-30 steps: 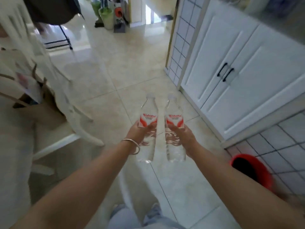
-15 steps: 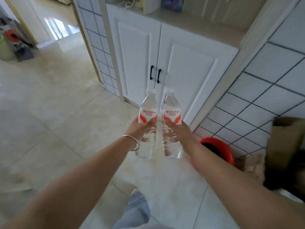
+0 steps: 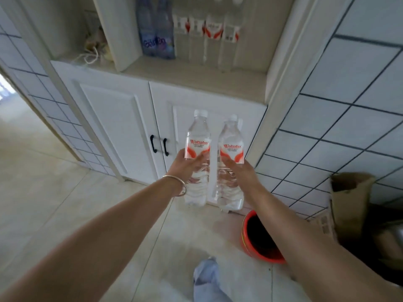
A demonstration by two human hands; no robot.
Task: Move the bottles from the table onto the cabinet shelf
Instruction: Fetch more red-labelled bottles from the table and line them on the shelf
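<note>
Cabinet (image 3: 122, 118) ahead, shelf (image 3: 196, 77) above its doors, stocked with bottles.
My left hand (image 3: 187, 163) grips left bottle (image 3: 197, 149); right hand (image 3: 237, 171) grips right bottle (image 3: 231, 147); both upright, below shelf.

Red bucket (image 3: 259, 238) on the floor beside a cardboard box (image 3: 351, 205).
</note>
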